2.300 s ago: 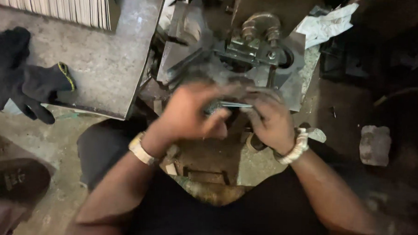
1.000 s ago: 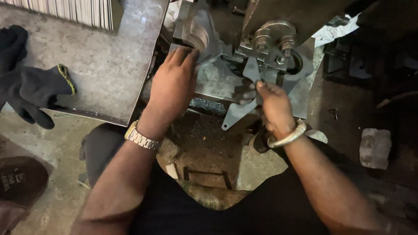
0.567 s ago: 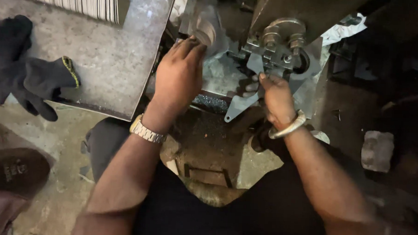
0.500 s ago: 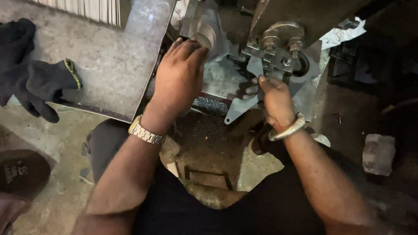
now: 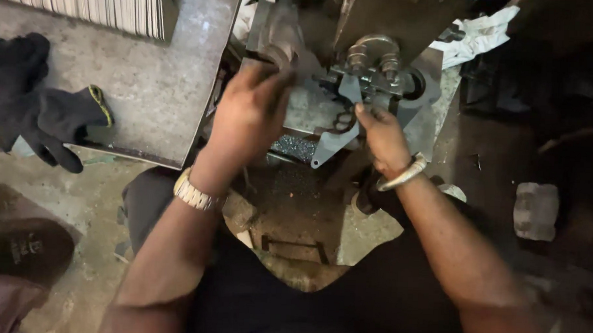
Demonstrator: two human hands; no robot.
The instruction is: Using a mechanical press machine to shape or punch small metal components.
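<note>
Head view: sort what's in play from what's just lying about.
In play:
left hand on the grey metal machine
right hand at the flat metal bracket

Lying about:
black gloves
steel plate
stack of thin sheets
white rag
sandal

Single head-worn view, looking steeply down from close above both hands at a grey metal machine [image 5: 378,77] toward 12 o'clock.
</note>
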